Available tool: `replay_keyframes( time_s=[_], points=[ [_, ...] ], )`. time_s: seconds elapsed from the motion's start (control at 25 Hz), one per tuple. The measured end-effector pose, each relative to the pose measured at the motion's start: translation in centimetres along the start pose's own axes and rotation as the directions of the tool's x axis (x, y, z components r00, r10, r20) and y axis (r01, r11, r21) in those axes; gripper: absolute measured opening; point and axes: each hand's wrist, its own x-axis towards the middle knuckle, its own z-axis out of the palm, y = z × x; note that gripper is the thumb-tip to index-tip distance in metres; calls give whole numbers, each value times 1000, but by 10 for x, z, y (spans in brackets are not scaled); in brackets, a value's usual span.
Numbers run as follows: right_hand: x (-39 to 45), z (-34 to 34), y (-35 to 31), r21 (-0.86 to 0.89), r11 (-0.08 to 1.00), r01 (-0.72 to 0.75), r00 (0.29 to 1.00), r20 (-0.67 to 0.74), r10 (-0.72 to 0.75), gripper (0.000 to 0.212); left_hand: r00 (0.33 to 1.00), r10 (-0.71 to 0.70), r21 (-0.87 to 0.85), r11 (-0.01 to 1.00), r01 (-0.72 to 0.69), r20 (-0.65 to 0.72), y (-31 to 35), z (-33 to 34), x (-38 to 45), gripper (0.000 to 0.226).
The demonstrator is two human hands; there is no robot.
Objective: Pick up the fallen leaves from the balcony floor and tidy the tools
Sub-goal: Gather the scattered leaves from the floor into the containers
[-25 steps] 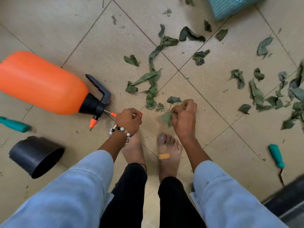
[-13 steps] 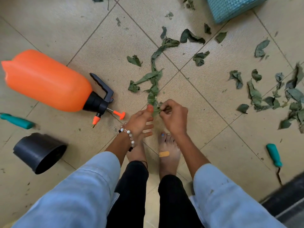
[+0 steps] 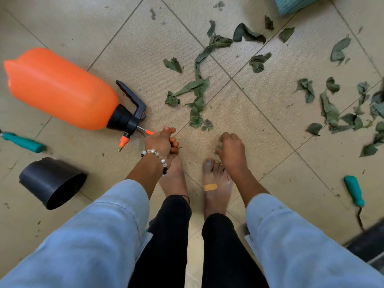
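Wilted green leaves lie strewn over the beige tiled floor, with more leaves at the right. My left hand, with a bead bracelet at its wrist, is curled into a fist beside the sprayer's nozzle, and a dark scrap of leaf pokes out of it. My right hand hangs low over the floor by my right foot, its fingertips curled round a small green leaf piece. An orange pressure sprayer lies on its side at the left. One teal-handled tool lies far left, another teal-handled tool at the right.
A black plastic pot lies tipped over at the lower left. A teal mesh container shows at the top edge. My bare feet stand between the hands. A dark threshold runs across the lower right corner.
The hands met at a leaf by my toes, then parted. My left hand has drawn back into a fist near the sprayer's nozzle, and my right hand has dropped towards the floor.
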Motion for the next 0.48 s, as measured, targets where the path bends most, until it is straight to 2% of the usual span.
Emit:
replay_keyframes(
  time_s=[0.04, 0.08, 0.12, 0.2, 0.28, 0.32, 0.36, 0.44, 0.48],
  points=[
    [0, 11, -3, -109, 992, 61, 998, 28, -58, 27, 1000, 10, 13, 1000, -10, 11, -2, 0, 1, 25],
    [1, 17, -5, -145, 983, 110, 994, 24, -108, 26, 1000, 20, 19, 1000, -20, 16, -3, 0, 1, 20],
    [2, 18, -7, -103, 984, 145, 989, -2, -146, 28, 999, 32, 26, 999, -32, 20, -4, 0, 0, 17],
    [8, 7, -16, 187, 976, 116, 988, -127, -93, 23, 999, 50, 27, 998, -50, 9, -3, -2, -1, 17],
    [23, -8, -24, 488, 869, 81, 962, -267, 60, 16, 998, 69, 37, 997, -69, 4, -2, -5, 0, 20],
    [30, -13, -30, 517, 851, 90, 959, -276, 67, 18, 997, 81, 50, 995, -82, 3, -2, -7, 1, 22],
    [35, -14, -38, 462, 882, 93, 967, -253, 30, 26, 996, 85, 55, 995, -85, 4, -1, -8, 2, 23],
    [41, -6, -47, 125, 980, 158, 979, -149, -139, 38, 997, 74, 42, 996, -74, 7, -1, -9, 4, 25],
    [43, 0, -48, -15, 976, 219, 970, -108, -220, 35, 997, 73, 31, 997, -73, 11, 0, -10, 4, 25]
  ],
)
